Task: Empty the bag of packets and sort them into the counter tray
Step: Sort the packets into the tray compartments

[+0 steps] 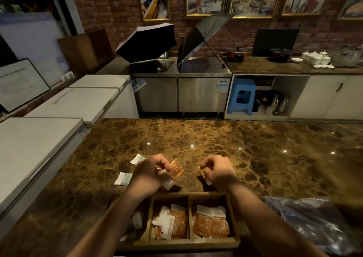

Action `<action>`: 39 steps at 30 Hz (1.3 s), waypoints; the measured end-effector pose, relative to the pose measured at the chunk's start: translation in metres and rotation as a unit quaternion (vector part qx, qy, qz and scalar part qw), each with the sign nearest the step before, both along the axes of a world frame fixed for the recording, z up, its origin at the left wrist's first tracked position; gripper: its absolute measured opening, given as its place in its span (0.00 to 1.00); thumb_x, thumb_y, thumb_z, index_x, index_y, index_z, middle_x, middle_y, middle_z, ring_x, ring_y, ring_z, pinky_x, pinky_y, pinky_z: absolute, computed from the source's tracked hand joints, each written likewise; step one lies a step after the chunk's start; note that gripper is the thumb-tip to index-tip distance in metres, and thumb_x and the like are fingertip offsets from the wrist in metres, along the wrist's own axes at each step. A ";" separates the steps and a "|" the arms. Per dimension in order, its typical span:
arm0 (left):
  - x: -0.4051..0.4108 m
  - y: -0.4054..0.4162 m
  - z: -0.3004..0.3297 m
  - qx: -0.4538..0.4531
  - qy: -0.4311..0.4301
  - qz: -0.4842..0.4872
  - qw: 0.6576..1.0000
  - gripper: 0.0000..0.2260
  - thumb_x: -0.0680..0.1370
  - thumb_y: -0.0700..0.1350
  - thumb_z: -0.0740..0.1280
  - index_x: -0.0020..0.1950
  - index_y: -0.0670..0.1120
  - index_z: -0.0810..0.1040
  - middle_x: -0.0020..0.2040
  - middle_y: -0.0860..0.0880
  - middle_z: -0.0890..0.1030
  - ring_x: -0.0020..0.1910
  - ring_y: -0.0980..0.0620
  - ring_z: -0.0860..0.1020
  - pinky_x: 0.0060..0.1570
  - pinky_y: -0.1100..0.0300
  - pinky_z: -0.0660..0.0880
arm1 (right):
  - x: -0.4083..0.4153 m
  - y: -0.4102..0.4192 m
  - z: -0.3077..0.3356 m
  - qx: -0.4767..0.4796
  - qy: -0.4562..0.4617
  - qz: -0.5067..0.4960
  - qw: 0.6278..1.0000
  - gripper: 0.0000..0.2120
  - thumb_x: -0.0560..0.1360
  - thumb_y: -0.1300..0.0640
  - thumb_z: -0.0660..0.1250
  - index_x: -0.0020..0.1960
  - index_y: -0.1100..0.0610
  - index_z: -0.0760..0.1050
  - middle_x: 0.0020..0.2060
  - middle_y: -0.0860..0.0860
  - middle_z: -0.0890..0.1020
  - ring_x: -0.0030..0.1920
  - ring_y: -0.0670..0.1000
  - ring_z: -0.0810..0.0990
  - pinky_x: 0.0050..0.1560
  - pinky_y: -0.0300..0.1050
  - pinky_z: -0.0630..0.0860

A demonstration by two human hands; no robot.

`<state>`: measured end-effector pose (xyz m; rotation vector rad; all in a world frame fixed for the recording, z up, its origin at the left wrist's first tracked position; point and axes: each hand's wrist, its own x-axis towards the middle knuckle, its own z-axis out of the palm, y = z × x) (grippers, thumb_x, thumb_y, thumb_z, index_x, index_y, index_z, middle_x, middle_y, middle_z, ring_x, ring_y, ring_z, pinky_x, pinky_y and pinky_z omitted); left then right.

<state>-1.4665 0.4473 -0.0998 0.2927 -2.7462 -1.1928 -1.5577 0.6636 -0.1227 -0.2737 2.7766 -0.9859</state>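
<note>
A wooden divided tray (189, 217) stands at the counter's near edge, with orange and white packets (177, 224) in its middle and right compartments. Just beyond the tray, my left hand (150, 171) pinches an orange packet (176, 167) together with a few white ones above the counter. My right hand (221, 173) is closed on another orange packet (202, 173). Two pale teal-and-white packets (123, 178) (137, 159) lie loose on the marble to the left of my left hand. The crumpled clear plastic bag (314, 219) lies at the right, beside the tray.
The brown marble counter (216, 139) stretches ahead. White chest freezers (39, 139) line the left side. Across the aisle are a steel cabinet with two open black umbrellas (147, 42), pots and white cups (316, 57), and a blue stool (242, 96).
</note>
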 end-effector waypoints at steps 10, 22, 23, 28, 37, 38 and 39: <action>0.044 0.069 0.002 0.042 -0.120 -0.165 0.978 0.08 0.71 0.44 0.76 0.43 0.56 0.81 0.44 0.53 0.83 0.38 0.62 0.79 0.36 0.65 0.76 | 0.052 0.043 0.045 -0.076 -0.045 0.041 0.995 0.10 0.75 0.66 0.70 0.44 0.51 0.78 0.44 0.46 0.81 0.45 0.45 0.81 0.50 0.40 0.82; 0.063 0.063 -0.018 -0.138 0.001 -0.123 0.983 0.12 0.71 0.55 0.72 0.52 0.57 0.76 0.51 0.58 0.80 0.55 0.54 0.76 0.54 0.58 0.71 | 0.084 0.052 0.029 0.012 -0.150 0.060 0.987 0.12 0.75 0.56 0.73 0.57 0.45 0.78 0.51 0.45 0.82 0.50 0.43 0.82 0.43 0.35 0.80; 0.063 0.054 -0.018 -0.133 0.004 -0.101 0.986 0.11 0.72 0.55 0.71 0.53 0.57 0.77 0.52 0.58 0.81 0.55 0.54 0.77 0.55 0.57 0.73 | 0.083 0.051 0.027 0.032 -0.124 0.056 0.990 0.12 0.76 0.54 0.72 0.57 0.45 0.78 0.51 0.44 0.82 0.49 0.42 0.82 0.44 0.35 0.80; 0.058 -0.019 -0.016 -0.044 0.024 0.023 0.998 0.05 0.75 0.48 0.72 0.48 0.56 0.79 0.45 0.59 0.84 0.47 0.60 0.82 0.51 0.55 0.79 | 0.064 0.034 0.030 0.024 -0.003 0.026 0.999 0.07 0.78 0.52 0.70 0.55 0.44 0.79 0.49 0.44 0.82 0.46 0.42 0.81 0.47 0.40 0.82; 0.037 -0.121 -0.034 -0.119 -0.039 0.073 0.989 0.10 0.74 0.46 0.74 0.49 0.59 0.78 0.48 0.56 0.81 0.47 0.55 0.79 0.46 0.60 0.72 | 0.038 -0.057 0.021 0.070 0.047 0.109 0.990 0.07 0.76 0.56 0.69 0.44 0.44 0.76 0.45 0.45 0.81 0.46 0.46 0.79 0.47 0.41 0.80; 0.032 -0.128 -0.037 -0.126 -0.049 0.065 0.989 0.10 0.74 0.45 0.73 0.51 0.58 0.79 0.48 0.56 0.80 0.49 0.54 0.79 0.46 0.60 0.71 | 0.032 -0.072 0.017 0.071 0.041 0.112 0.990 0.04 0.76 0.54 0.69 0.46 0.45 0.77 0.46 0.46 0.82 0.48 0.47 0.80 0.50 0.43 0.80; 0.029 -0.130 -0.040 -0.135 -0.050 0.053 0.988 0.11 0.74 0.45 0.72 0.53 0.57 0.79 0.48 0.55 0.79 0.51 0.52 0.79 0.46 0.60 0.70 | 0.030 -0.081 0.017 0.075 0.032 0.112 0.990 0.03 0.76 0.53 0.69 0.48 0.46 0.79 0.48 0.47 0.83 0.50 0.49 0.80 0.52 0.44 0.79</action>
